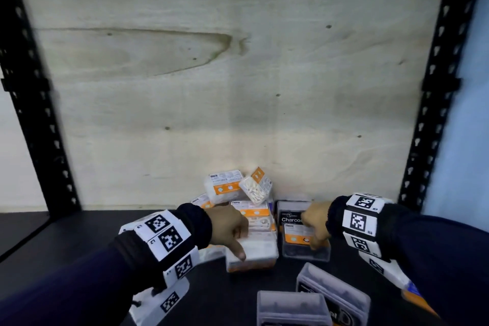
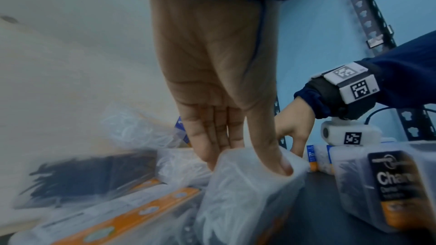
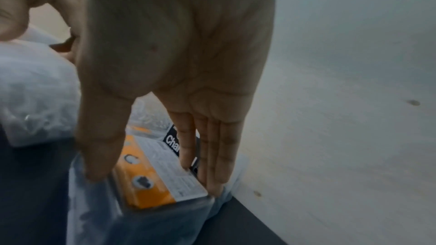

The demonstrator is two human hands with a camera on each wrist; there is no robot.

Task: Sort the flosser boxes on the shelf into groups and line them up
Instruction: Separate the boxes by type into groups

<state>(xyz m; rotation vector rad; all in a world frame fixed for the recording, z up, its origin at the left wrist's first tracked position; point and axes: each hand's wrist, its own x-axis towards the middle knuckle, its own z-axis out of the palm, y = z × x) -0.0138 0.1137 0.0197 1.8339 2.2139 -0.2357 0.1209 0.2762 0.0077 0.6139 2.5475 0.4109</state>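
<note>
A clear box of white flossers (image 1: 254, 251) lies on the dark shelf (image 1: 79, 241) in front of a pile of like boxes with orange labels (image 1: 232, 188). My left hand (image 1: 238, 243) pinches it from above, thumb on the near side and fingers on the far side (image 2: 247, 165). Right of it stands a dark charcoal flosser box (image 1: 304, 246) with an orange label (image 3: 153, 183). My right hand (image 1: 313, 241) grips that box across its top, thumb on one side and fingers (image 3: 219, 174) on the other.
Two more charcoal boxes (image 1: 291, 307) (image 1: 333, 291) lie near the front edge. A box with a blue and orange label (image 1: 410, 288) sits under my right forearm. A plywood back wall (image 1: 238, 87) and black uprights (image 1: 34, 100) (image 1: 436, 87) bound the shelf.
</note>
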